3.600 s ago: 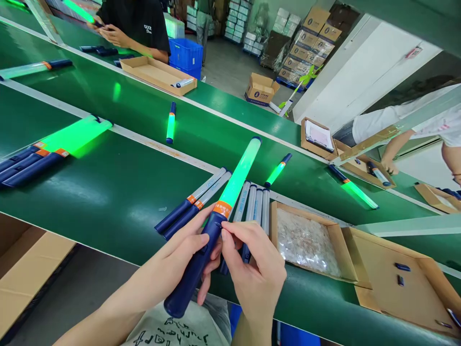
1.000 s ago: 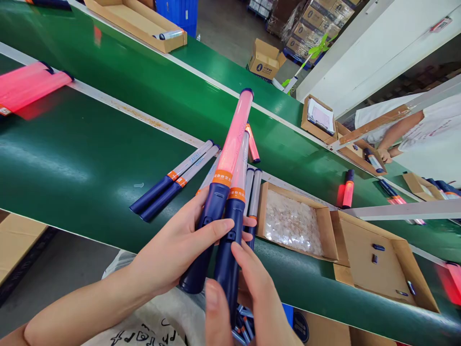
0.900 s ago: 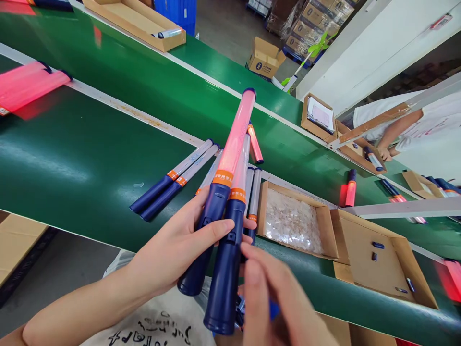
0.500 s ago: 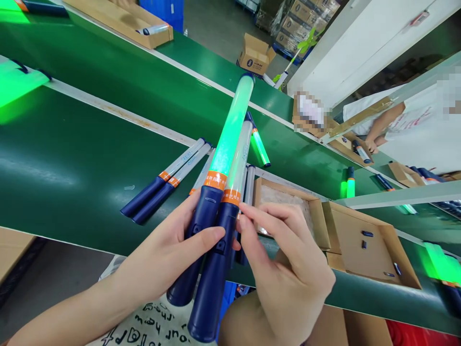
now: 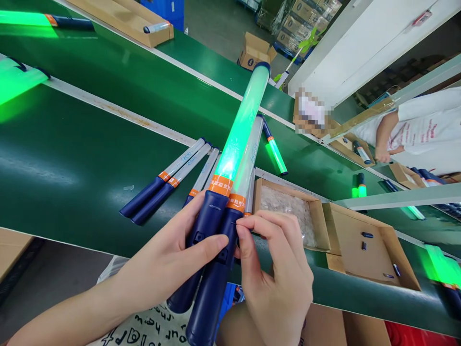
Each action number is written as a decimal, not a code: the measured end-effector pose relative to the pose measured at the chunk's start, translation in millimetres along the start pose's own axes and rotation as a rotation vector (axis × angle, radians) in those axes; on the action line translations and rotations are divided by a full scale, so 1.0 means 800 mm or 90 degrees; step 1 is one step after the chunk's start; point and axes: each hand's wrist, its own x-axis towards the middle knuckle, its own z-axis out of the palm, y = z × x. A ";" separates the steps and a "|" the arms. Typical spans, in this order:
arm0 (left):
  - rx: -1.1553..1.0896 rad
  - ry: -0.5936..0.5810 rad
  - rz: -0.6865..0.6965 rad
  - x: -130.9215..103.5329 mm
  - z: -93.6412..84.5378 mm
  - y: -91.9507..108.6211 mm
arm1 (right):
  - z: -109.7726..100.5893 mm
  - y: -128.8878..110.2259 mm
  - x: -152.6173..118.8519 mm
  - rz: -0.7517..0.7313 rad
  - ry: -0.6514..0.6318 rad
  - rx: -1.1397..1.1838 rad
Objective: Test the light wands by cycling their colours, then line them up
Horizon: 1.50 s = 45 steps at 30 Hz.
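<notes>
My left hand (image 5: 176, 250) is wrapped round the dark blue handles of two light wands, held side by side and slanting up to the right. The front-left lit wand (image 5: 242, 126) glows green above its orange band. The tube of the second wand (image 5: 211, 300) is paler and partly behind the first. With thumb and index finger pinched, my right hand (image 5: 279, 269) touches that second handle just below its orange band; whatever sits in the pinch is too small to make out. Several unlit wands (image 5: 153, 196) lie on the green bench (image 5: 72, 173) beyond my left hand.
Right of my hands stand a box of clear plastic pieces (image 5: 320, 223) and a shallow carton (image 5: 378, 230) with several small dark parts. Behind, a green belt (image 5: 151, 91) carries lit wands, one being a glowing wand (image 5: 276, 154). A co-worker's arm (image 5: 387, 129) is at far right.
The two held wands have tipped slightly to the right. My right hand's pinch has moved a little down the second handle. Lit wands on the belt have shifted rightward; the co-worker's arm has moved.
</notes>
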 end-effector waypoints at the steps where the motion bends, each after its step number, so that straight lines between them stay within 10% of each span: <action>1: 0.005 -0.002 0.003 0.000 0.000 0.000 | 0.001 -0.001 0.000 -0.003 0.006 -0.002; 21: 0.128 0.038 0.056 -0.005 -0.009 -0.009 | -0.001 -0.013 -0.020 -0.041 0.120 -0.063; 45: 0.137 -0.017 0.067 -0.006 -0.017 -0.011 | -0.005 -0.013 -0.014 -0.056 0.052 -0.079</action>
